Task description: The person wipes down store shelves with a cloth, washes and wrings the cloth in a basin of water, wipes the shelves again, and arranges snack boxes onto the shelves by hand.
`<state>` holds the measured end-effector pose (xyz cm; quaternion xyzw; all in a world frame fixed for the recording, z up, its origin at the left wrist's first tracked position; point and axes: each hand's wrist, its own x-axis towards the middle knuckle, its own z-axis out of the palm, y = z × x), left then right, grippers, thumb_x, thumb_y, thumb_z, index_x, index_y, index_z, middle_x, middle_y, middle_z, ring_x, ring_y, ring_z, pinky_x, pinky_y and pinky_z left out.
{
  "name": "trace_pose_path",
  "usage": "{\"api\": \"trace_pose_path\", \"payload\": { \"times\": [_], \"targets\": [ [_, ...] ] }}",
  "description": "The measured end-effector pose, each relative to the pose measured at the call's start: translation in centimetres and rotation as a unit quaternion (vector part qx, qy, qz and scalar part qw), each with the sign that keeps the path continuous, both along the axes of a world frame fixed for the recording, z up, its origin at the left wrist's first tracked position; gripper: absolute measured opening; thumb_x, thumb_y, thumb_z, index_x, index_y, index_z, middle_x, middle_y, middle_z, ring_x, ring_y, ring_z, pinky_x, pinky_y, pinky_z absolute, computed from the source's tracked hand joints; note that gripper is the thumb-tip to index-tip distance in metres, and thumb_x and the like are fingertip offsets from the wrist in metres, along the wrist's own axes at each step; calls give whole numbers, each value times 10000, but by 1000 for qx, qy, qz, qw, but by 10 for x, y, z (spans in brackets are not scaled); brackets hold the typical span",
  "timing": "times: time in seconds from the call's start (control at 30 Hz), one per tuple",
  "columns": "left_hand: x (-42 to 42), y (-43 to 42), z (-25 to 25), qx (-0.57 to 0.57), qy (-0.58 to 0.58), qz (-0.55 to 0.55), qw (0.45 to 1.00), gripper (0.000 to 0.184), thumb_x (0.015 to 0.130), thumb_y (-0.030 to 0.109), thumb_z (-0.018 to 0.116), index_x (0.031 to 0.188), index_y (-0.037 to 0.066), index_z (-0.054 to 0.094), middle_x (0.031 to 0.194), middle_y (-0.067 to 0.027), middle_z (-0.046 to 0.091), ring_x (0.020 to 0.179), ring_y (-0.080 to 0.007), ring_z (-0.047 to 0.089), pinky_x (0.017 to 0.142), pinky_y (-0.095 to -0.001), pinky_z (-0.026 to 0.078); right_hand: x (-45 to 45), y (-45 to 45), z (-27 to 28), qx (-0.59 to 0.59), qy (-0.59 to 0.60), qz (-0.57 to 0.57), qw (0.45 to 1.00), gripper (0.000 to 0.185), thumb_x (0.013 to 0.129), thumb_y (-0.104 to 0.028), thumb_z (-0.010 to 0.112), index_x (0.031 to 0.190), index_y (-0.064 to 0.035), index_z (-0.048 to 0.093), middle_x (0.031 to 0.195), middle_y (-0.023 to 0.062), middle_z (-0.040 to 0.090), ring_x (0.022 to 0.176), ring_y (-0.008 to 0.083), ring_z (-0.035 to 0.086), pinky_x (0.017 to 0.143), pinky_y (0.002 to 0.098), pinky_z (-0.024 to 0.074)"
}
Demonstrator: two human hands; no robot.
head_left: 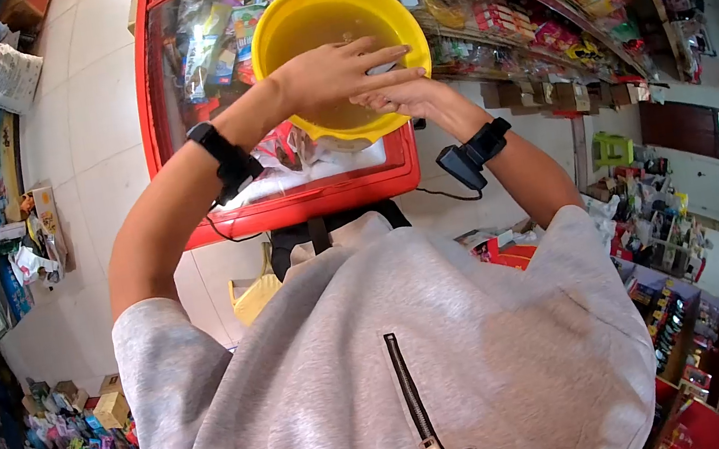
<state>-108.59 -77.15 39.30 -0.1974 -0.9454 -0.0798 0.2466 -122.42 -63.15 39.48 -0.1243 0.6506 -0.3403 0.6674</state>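
Observation:
A yellow plastic basin (404,18) with cloudy, brownish water stands on the glass top of a red-framed freezer (284,214). My left hand (337,74) reaches over the basin, palm down, its fingers stretched out and slightly apart. Just below them, at the basin's near right side, my right hand (408,97) is turned partly palm up with its fingers curled. A small pale patch shows between the left fingers; I cannot make out what it is. The left fingers partly cover the right hand. Black bands with small devices are on both wrists.
Colourful packets (208,47) show through the freezer glass. Shelves of packaged goods (514,15) run along the right. A yellow stool (256,297) is by my legs, and a green stool (613,148) stands farther right. Black cables hang from both wrist devices.

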Motion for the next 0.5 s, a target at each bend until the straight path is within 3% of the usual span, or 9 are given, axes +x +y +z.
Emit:
{"api": "trace_pose_path", "payload": {
  "times": [0.03, 0.1, 0.13, 0.2, 0.27, 0.33, 0.4, 0.47, 0.5],
  "targets": [
    [-1, -1, 3, 0, -1, -1, 1000, 753, 838, 228, 635, 1510, 281, 299, 1417, -109, 444, 1222, -331, 535, 968, -411, 520, -2, 0, 1, 0, -1, -1, 1000, 93, 964, -101, 593, 1030, -43, 624, 878, 18, 589, 669, 41, 476, 486, 170, 325],
    [-4, -6, 4, -13, -126, 0, 992, 662, 853, 194, 605, 1464, 163, 352, 1278, -130, 546, 1060, -340, 631, 821, -396, 575, -3, -2, 4, 0, 22, 66, 998, 67, 913, -103, 647, 971, -69, 652, 868, 40, 640, 629, 56, 467, 498, 176, 329],
    [-8, -8, -2, -13, -126, 0, 992, 662, 853, 194, 605, 1464, 163, 352, 1278, -130, 546, 1060, -340, 631, 821, -396, 575, -3, -5, 6, 0, 21, 66, 998, 67, 913, -103, 647, 971, -69, 652, 868, 40, 640, 629, 56, 467, 498, 176, 329],
    [-17, -12, -12, 42, -86, 6, 995, 494, 853, 150, 585, 1312, 33, 445, 1065, -163, 634, 889, -364, 674, 731, -424, 574, -5, -13, 11, -13, 118, 130, 984, 92, 868, -117, 681, 921, -90, 610, 716, -36, 529, 560, 26, 413, 428, 191, 243],
    [-23, -10, -14, 56, -121, 42, 990, 437, 842, 138, 595, 1241, 14, 468, 992, -173, 650, 855, -365, 678, 701, -435, 567, -5, -21, 12, -21, 125, 125, 984, 126, 826, -149, 708, 873, -91, 606, 673, -31, 521, 534, 45, 420, 432, 200, 275],
    [-28, -7, -17, 69, -158, 79, 982, 382, 832, 127, 605, 1171, -5, 491, 920, -184, 665, 821, -366, 682, 671, -445, 561, -5, -25, 6, -19, 249, 133, 959, 131, 809, -141, 717, 845, -85, 604, 686, -21, 542, 529, 61, 443, 447, 208, 317],
    [-31, -5, -22, 87, -155, 114, 977, 366, 794, 109, 646, 1113, -8, 509, 818, -186, 672, 756, -374, 684, 641, -449, 553, -14, -28, -15, -25, 267, 144, 952, 176, 791, -142, 736, 896, -51, 627, 721, 12, 596, 576, 89, 527, 478, 234, 394],
    [-30, -7, -23, 93, -155, 122, 976, 381, 781, 100, 657, 1115, -7, 511, 829, -189, 675, 769, -375, 684, 644, -449, 554, -20, -28, -31, -74, 428, 176, 884, 298, 756, -167, 767, 967, 12, 657, 787, 70, 664, 665, 146, 615, 562, 294, 482],
    [-30, -6, -26, 98, -153, 129, 975, 396, 767, 91, 668, 1118, -7, 513, 839, -192, 678, 782, -376, 684, 646, -449, 554, -19, -29, -28, -71, 426, 174, 885, 298, 756, -167, 767, 967, 12, 657, 787, 70, 664, 665, 146, 615, 562, 294, 482]
  ]
}}
